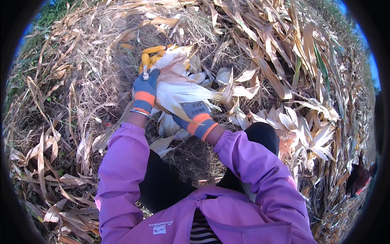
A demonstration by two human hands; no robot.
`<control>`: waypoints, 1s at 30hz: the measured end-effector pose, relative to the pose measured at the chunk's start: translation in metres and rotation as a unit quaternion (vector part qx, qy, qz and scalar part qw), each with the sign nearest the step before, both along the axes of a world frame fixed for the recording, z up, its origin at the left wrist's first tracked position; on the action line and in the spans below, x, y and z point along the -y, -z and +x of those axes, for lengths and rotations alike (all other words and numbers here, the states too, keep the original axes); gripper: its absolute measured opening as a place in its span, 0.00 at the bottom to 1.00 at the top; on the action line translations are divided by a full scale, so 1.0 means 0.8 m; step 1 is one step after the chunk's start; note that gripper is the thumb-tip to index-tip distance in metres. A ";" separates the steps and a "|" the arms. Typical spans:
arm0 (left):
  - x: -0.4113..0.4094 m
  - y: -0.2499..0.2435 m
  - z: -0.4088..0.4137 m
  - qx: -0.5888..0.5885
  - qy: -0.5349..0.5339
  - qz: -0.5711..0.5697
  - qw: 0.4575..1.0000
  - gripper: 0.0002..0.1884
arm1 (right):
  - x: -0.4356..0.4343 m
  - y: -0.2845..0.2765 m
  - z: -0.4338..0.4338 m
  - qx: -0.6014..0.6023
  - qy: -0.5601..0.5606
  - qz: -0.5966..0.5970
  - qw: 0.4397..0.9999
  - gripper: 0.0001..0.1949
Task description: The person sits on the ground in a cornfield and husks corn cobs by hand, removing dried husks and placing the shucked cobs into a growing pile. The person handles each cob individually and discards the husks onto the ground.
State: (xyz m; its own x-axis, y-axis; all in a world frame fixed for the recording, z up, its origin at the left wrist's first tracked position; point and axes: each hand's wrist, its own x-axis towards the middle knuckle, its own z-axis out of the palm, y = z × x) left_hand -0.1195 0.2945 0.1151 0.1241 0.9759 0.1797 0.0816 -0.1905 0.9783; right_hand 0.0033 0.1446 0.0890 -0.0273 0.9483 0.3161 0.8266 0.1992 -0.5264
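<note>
My left hand [145, 87], in a grey glove with an orange-striped cuff, grips a partly opened corn husk [182, 90]. Pale leaves and reddish-brown silk [173, 68] fan out to the right of it. A small whitish piece [145, 73] shows at the fingers of that hand. My right hand [195, 114], gloved alike, is under the spread leaves; its fingers are mostly hidden, so its hold cannot be made out. Whether an ear is inside the husk is hidden too. Just beyond my left hand lie several husked yellow corn ears [146, 59].
Dry corn stalks [268, 45] lie heaped at the right and far side. Loose husks [298, 131] are piled beside my right knee [263, 134]. Dry grass and leaves [61, 122] cover the ground at left. A dark and red object [361, 180], unclear, is at the right rim.
</note>
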 end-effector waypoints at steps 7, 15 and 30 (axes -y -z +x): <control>-0.008 0.010 -0.002 -0.012 -0.017 -0.013 1.000 0.08 | -0.003 0.002 -0.002 0.008 0.005 -0.014 1.000 0.21; -0.007 0.011 -0.001 0.012 -0.009 -0.009 1.000 0.07 | -0.001 -0.011 -0.002 -0.007 0.004 -0.078 0.997 0.20; -0.007 0.008 0.000 -0.026 -0.004 0.000 1.000 0.11 | 0.001 -0.011 -0.001 -0.009 0.003 -0.078 0.997 0.18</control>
